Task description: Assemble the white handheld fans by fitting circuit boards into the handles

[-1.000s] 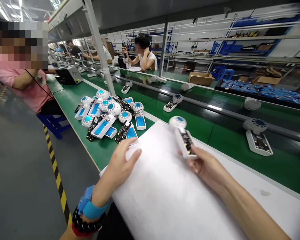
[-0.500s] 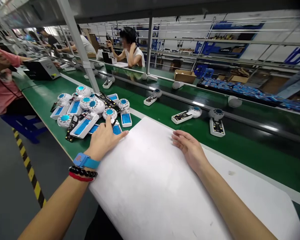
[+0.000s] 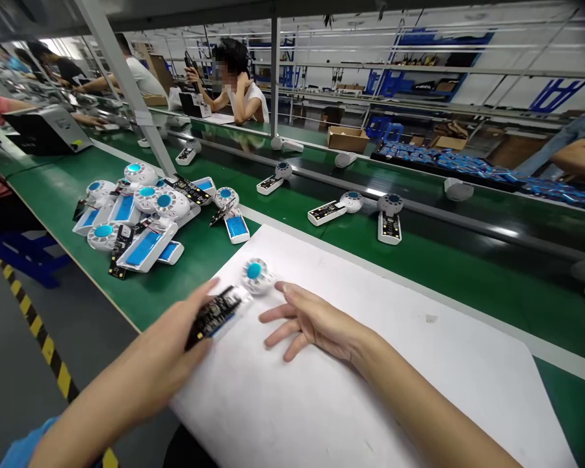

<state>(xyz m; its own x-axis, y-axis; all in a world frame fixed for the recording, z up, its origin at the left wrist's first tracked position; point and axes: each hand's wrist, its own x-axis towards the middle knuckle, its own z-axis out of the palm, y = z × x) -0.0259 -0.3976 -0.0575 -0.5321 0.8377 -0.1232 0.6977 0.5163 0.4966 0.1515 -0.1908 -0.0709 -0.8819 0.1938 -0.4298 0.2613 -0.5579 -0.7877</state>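
My left hand [image 3: 175, 338] is closed on a small handheld fan unit [image 3: 234, 296] with a bare black circuit board along its handle and a round white head with a blue centre. It holds the unit just above the white mat [image 3: 351, 377]. Beside the fan head my right hand [image 3: 307, 322] hovers with fingers spread and nothing in it. A pile of the same fan units [image 3: 136, 214] lies on the green bench to the left.
Several fan units [image 3: 344, 207] ride the green conveyor behind the mat. Other people sit at the line to the left and across it; an arm shows at the right edge [image 3: 580, 156]. A grey machine [image 3: 43, 130] stands far left. A metal post [image 3: 127, 91] rises behind the pile.
My left hand picked a fan unit out of the pile and brought it onto the mat. My right hand, which let go of its unit onto the conveyor, slid left toward the new one.
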